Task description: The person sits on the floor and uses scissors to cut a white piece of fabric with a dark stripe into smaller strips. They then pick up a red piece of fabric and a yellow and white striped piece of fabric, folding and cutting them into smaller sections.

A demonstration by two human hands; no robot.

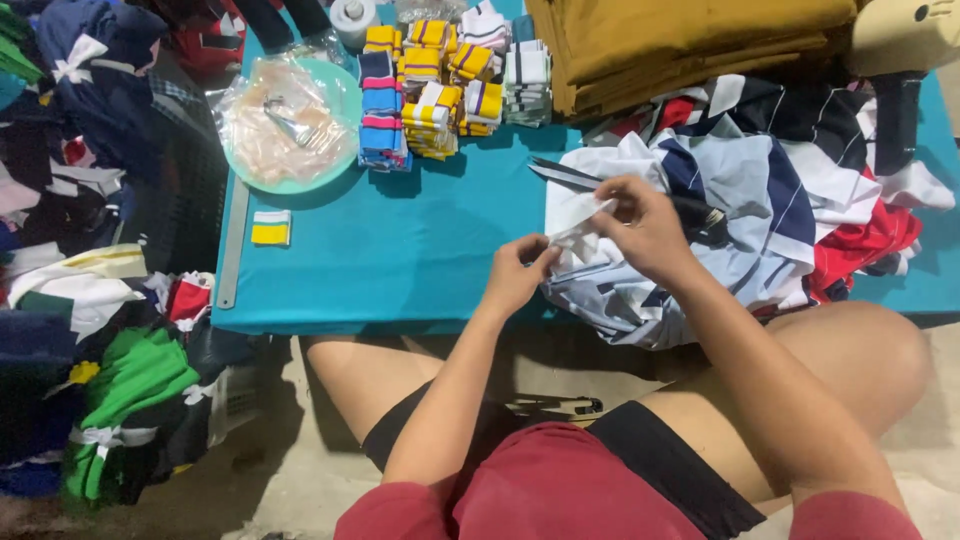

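Both my hands pinch a small white piece of fabric (pixel 578 222) above the near edge of a teal table (pixel 420 250). My left hand (pixel 515 275) grips its lower left corner. My right hand (pixel 645 228) holds its upper right part. The piece belongs to or lies on a heap of white, navy and red garments (pixel 760 200) spread over the table's right half. A pair of dark scissors (pixel 565 175) lies on the table just beyond the heap's left edge, behind my right hand.
Stacks of striped ribbed bands (pixel 430 95) stand at the back. A teal plate with a plastic bag (pixel 285 125) sits back left, a metal ruler (pixel 232 245) on the left edge, one yellow-white band (pixel 270 228) nearby. Folded mustard cloth (pixel 680 40) lies back right. Clothes (pixel 110 380) pile on the floor left.
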